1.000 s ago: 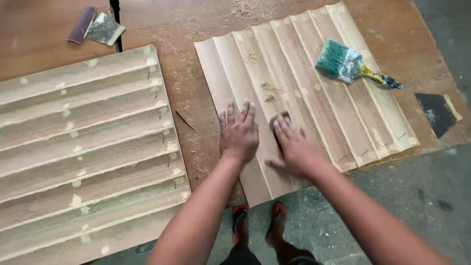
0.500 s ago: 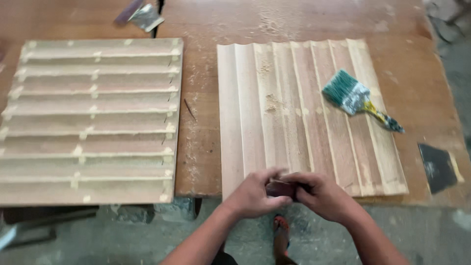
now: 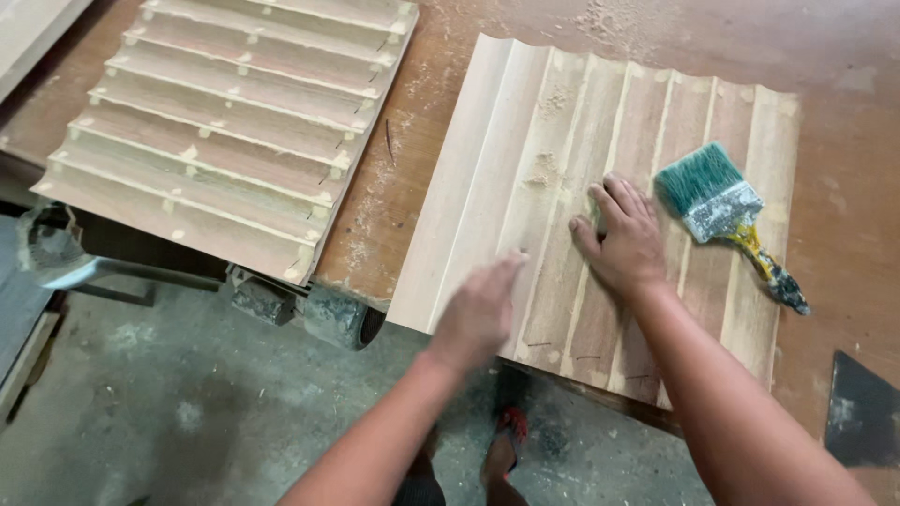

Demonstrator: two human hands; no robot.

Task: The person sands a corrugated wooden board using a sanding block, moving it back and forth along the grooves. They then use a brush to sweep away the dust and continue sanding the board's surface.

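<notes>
The fluted wooden panel (image 3: 525, 141) lies flat on the brown worktable (image 3: 844, 56), its near edge overhanging the table edge toward the person. The right hand (image 3: 623, 239) presses palm-down on the middle ribs of this panel, fingers extended and close together; whether anything lies under the palm cannot be determined. The left hand (image 3: 483, 309) is blurred above the near edge of the panel, fingers straight and together, holding nothing visible. A paintbrush (image 3: 727, 211) with green bristles and a yellow-and-dark handle rests on the panel just right of the right hand. Loose sawdust (image 3: 544, 173) sits on the panel beyond the right hand. A second ribbed panel (image 3: 234, 131) with pale filler spots lies left of the fluted panel, well apart. A dark sheet (image 3: 862, 412) lies at the panel's near right.
</notes>
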